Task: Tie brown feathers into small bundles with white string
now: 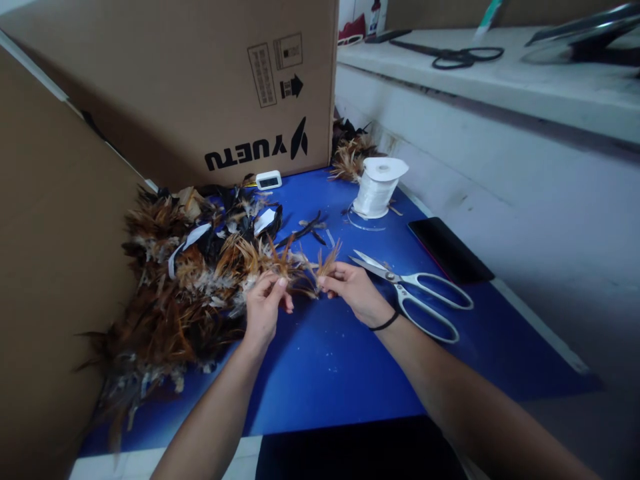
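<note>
Over the blue tabletop, my left hand pinches a few brown feathers between thumb and fingers. Close beside it on the right, my right hand is closed on a small tuft of orange-brown feathers that points upward. A large pile of brown, black and white feathers spreads to the left, right up to my left hand. Silver scissors lie with their blades a little apart, just right of my right hand. Some dark loose feathers rest behind both hands.
A cardboard box stands at the back, another cardboard panel at the left. Toward the right are a spool of white ribbon and a black phone. A small digital display sits by the box. Black scissors lie on the ledge.
</note>
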`<action>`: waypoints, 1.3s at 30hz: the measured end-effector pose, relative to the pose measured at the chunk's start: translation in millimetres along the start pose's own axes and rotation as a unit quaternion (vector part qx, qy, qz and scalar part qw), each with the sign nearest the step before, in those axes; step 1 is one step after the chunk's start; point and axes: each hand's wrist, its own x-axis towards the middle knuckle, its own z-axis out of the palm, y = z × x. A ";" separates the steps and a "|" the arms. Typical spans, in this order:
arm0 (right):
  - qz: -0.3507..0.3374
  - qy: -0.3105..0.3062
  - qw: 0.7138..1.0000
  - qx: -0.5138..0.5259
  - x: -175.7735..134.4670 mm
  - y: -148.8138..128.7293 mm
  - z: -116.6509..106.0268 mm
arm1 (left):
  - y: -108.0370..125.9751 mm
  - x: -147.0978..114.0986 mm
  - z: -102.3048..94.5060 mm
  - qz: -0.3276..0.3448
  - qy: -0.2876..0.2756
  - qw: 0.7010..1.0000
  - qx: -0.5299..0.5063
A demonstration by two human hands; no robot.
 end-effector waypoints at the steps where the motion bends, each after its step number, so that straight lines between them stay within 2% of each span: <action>1: -0.001 -0.006 1.000 -0.006 -0.5 0.2 0.3 | 0.4 -1.6 2.7 -0.013 -0.020 1.000 -0.013; 6: -0.009 -0.033 0.999 -0.029 -2.6 2.8 1.5 | -0.7 -9.5 12.4 -0.112 -0.110 0.987 -0.026; 10: -0.017 -0.026 0.999 -0.039 -2.3 5.8 2.5 | -2.6 -12.0 12.4 -0.145 -0.173 0.974 -0.022; 13: -0.025 -0.019 0.999 -0.039 -1.9 6.7 3.1 | -4.0 -11.5 11.3 -0.156 -0.191 0.969 -0.025; 22: -0.042 0.026 0.999 0.009 1.2 3.6 -2.4 | -3.2 -7.7 10.8 -0.159 -0.179 0.969 -0.060; 25: -0.047 0.029 0.998 0.018 1.3 2.5 -4.3 | -4.1 -7.7 11.3 -0.158 -0.143 0.976 -0.043; 29: -0.062 -0.009 0.998 0.021 -3.0 -0.2 -1.2 | -6.5 -8.2 11.9 -0.092 -0.090 0.991 0.035; 33: -0.082 -0.049 0.995 -0.030 -7.2 0.0 4.5 | -8.5 -9.5 12.1 -0.063 -0.111 0.985 0.114; 39: -0.127 -0.021 0.988 -0.081 -6.1 5.0 6.3 | -9.3 -12.2 13.0 -0.028 -0.129 0.978 0.162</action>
